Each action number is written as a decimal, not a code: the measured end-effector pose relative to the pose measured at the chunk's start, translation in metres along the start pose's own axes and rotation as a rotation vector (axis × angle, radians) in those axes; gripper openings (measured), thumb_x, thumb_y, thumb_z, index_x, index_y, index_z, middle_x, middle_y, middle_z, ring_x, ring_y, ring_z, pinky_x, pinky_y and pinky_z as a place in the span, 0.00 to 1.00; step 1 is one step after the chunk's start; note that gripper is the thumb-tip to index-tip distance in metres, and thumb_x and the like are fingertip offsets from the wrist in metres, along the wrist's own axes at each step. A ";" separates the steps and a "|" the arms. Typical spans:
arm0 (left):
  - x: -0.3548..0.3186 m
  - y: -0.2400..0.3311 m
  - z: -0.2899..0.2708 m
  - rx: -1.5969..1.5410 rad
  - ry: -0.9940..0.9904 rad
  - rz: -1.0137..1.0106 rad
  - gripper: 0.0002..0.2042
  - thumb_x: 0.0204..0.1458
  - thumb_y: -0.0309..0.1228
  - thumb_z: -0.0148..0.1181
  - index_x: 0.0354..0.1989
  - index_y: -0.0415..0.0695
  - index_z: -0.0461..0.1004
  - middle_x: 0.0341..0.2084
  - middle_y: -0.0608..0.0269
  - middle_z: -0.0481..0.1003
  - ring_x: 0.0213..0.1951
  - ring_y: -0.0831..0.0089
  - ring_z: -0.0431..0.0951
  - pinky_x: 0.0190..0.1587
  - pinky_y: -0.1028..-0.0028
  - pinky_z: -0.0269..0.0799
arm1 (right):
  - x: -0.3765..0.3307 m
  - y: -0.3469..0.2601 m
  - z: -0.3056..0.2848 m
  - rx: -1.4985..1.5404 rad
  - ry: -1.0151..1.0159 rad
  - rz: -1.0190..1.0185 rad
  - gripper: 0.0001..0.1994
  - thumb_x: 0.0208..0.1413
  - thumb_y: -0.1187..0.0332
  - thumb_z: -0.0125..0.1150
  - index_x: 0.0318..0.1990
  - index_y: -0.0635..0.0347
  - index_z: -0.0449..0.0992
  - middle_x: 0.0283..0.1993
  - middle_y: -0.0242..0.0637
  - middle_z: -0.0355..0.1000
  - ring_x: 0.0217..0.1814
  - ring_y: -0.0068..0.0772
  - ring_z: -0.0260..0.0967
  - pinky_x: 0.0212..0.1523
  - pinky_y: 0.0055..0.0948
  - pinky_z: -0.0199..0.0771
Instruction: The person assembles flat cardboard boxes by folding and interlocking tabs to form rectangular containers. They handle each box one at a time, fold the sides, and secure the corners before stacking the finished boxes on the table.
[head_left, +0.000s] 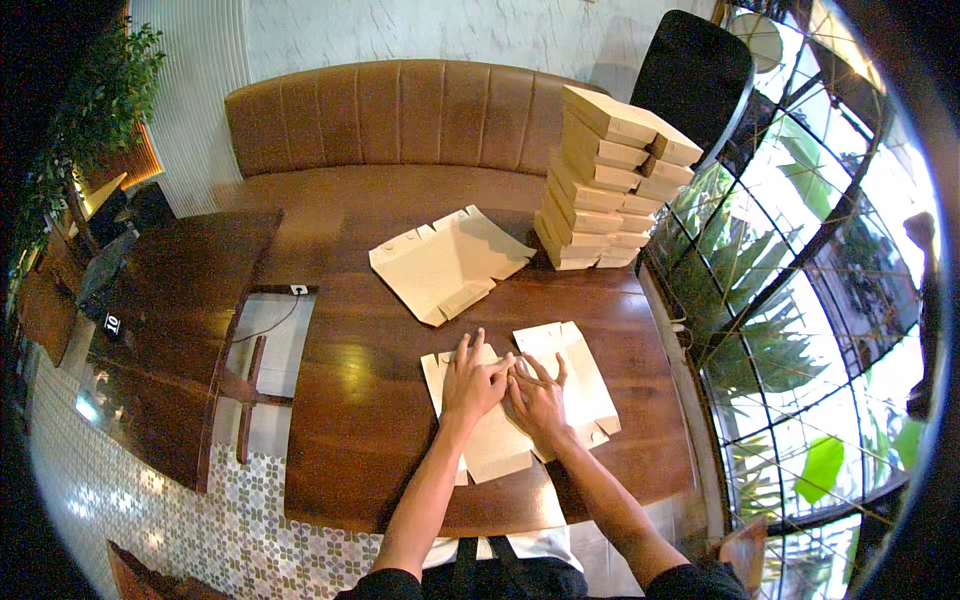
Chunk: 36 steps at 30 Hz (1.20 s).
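the cardboard (497, 446) is seemingly steadied by the left hand (475, 388) and right hand (538, 402), both spread wide; beyond it, the box stack (600, 190) is set clear, presumably for space.

Beneath the left hand (472, 388) and right hand (541, 402) spreads a glossy dark-brown wooden table (345, 445); beyond them, a curved brown banquette with vertical seams (400, 118) fronts a white grey-veined wall (400, 32). A daylit, black-framed gridded window (800, 335) stands to their right; patterned multicoloured floor tiles (255, 500) lie left.
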<state>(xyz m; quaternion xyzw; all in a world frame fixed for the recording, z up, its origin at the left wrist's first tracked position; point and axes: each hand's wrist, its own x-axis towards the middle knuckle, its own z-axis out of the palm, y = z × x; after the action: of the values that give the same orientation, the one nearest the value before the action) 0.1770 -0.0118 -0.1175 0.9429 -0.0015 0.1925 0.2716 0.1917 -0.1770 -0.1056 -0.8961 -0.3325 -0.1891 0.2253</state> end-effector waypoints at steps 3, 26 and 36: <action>0.001 -0.001 0.002 0.025 -0.004 0.008 0.16 0.59 0.41 0.60 0.53 0.68 0.86 0.74 0.43 0.61 0.72 0.40 0.61 0.74 0.49 0.59 | -0.002 0.001 -0.007 0.054 -0.073 0.079 0.13 0.69 0.66 0.56 0.42 0.57 0.88 0.51 0.37 0.84 0.65 0.35 0.74 0.79 0.57 0.42; -0.003 -0.025 -0.024 -0.003 -0.308 0.160 0.26 0.62 0.43 0.63 0.68 0.54 0.72 0.72 0.67 0.66 0.76 0.66 0.59 0.79 0.41 0.38 | 0.107 0.078 -0.012 -0.184 -0.643 -0.086 0.64 0.34 0.42 0.85 0.79 0.47 0.52 0.79 0.46 0.56 0.84 0.52 0.44 0.83 0.62 0.30; -0.004 -0.009 -0.026 0.159 -0.196 0.138 0.37 0.61 0.41 0.60 0.79 0.55 0.55 0.76 0.62 0.59 0.79 0.63 0.52 0.78 0.39 0.39 | 0.027 0.049 -0.002 -0.173 -0.458 -0.103 0.26 0.70 0.55 0.55 0.70 0.60 0.69 0.77 0.48 0.61 0.80 0.51 0.55 0.79 0.50 0.54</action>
<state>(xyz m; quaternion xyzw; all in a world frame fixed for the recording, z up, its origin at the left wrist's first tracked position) 0.1653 0.0089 -0.1037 0.9734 -0.0778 0.1174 0.1806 0.2440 -0.1977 -0.1042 -0.9134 -0.4026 -0.0199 0.0565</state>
